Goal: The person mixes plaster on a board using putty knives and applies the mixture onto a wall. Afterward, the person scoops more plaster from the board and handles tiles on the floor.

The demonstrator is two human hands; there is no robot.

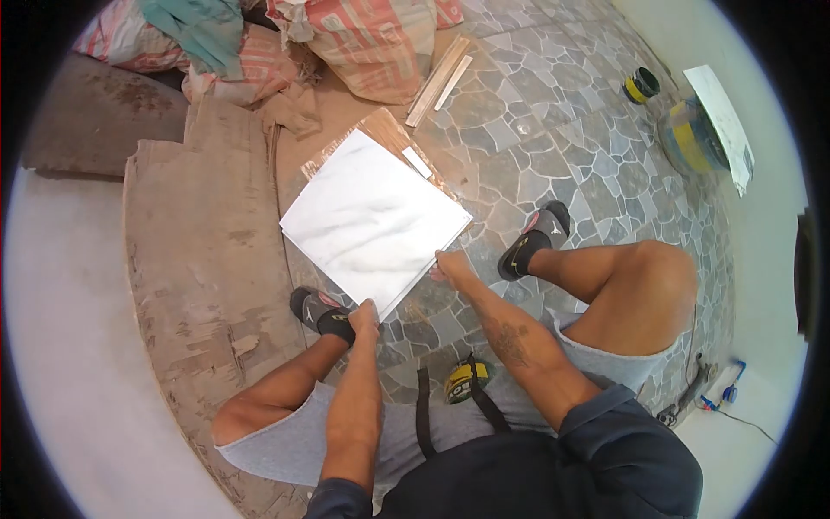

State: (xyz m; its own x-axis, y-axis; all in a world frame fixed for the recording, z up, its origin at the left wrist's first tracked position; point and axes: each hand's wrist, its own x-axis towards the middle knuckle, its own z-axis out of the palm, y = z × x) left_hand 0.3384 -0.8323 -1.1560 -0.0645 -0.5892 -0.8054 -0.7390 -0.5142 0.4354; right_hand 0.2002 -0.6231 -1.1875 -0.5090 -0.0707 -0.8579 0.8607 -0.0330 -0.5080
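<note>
A white square tile (372, 208) with faint grey marbling lies in front of me, turned like a diamond. Its near edge shows another thin edge just beneath. My left hand (365, 317) grips the tile's nearest corner. Along the near right edge, my right hand (445, 267) is closed on the tile, with its fingers partly under the edge. Beyond the tile, a brown board (386, 130) sticks out from below it, and a small white strip (417, 162) rests on that board.
Cardboard (203, 285) covers the floor at left. Red-and-white sacks (372, 52) stand at the back. Wooden strips (438, 80) lie beyond the tile. At right are a small black bucket (641, 86) and a larger bucket (692, 138) with a white piece leaning on it.
</note>
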